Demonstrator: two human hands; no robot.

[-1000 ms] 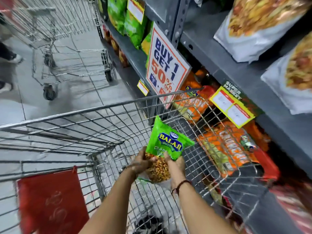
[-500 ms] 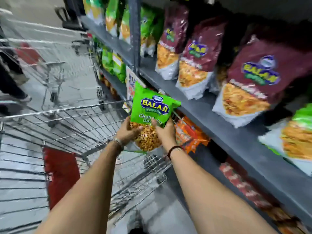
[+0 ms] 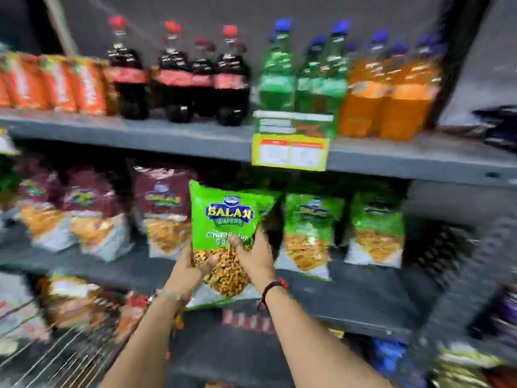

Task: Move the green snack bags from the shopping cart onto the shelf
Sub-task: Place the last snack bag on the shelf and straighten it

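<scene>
I hold one green Balaji snack bag [image 3: 223,219] upright in both hands, in front of the middle grey shelf [image 3: 349,289]. My left hand [image 3: 187,267] grips its lower left edge and my right hand [image 3: 253,257] grips its lower right part. The bag hangs just before the gap between the maroon bags and the green ones. Two more green snack bags [image 3: 310,233] stand on that shelf to the right. A corner of the wire shopping cart [image 3: 56,357] shows at the bottom left.
Maroon snack bags [image 3: 92,214] fill the shelf's left part. The shelf above carries cola, green and orange bottles [image 3: 232,77] and a yellow price tag [image 3: 289,152] on its edge. Orange packs sit lower left. A dark upright post [image 3: 447,275] stands at the right.
Both hands lifted the green bag out of the cart and up to the middle shelf. My view swung from the cart to face the shelves.
</scene>
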